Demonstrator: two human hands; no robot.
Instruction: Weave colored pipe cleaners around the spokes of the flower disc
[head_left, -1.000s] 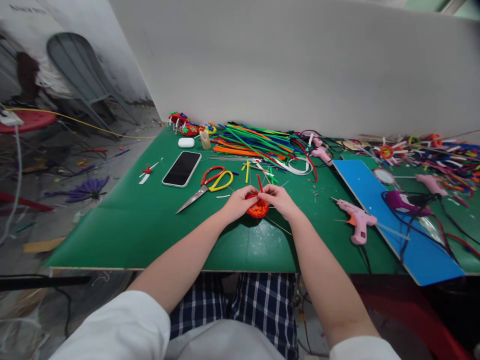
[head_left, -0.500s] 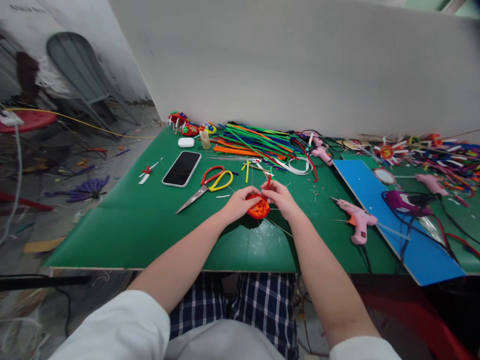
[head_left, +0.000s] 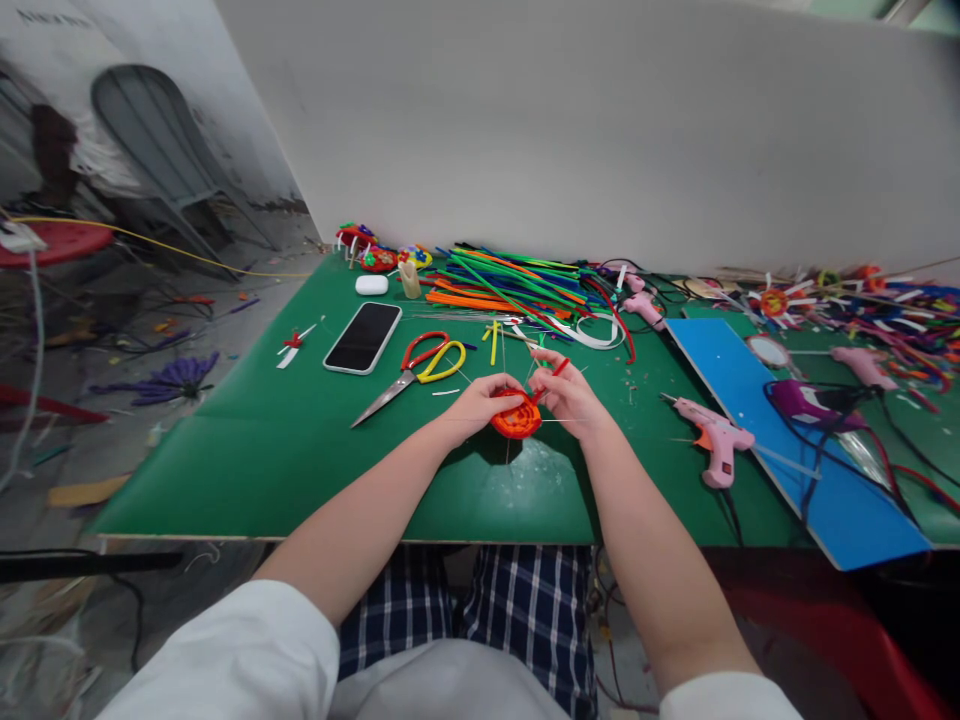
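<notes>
An orange-and-red woven disc (head_left: 517,420), with thin wires sticking out around its rim, is held just above the green table (head_left: 300,470). My left hand (head_left: 480,405) grips the disc's left and upper edge, thumb on top. At the disc's upper right, my right hand (head_left: 568,400) pinches a red pipe cleaner (head_left: 561,367) whose tip pokes out above the fingers. Part of that strand is hidden by the fingers. Scissors (head_left: 411,376) with one red and one yellow handle lie left of the hands, blades apart.
Behind are a pile of coloured pipe cleaners (head_left: 517,280) and a white strip coil (head_left: 600,335). A phone (head_left: 364,338) and white earbud case (head_left: 372,285) lie to the left. On the right are a pink glue gun (head_left: 716,440), a blue board (head_left: 750,400) and cords.
My right hand has turned, and the red strand's tip now leans right instead of standing upright. The disc has tilted slightly; my left hand keeps its hold.
</notes>
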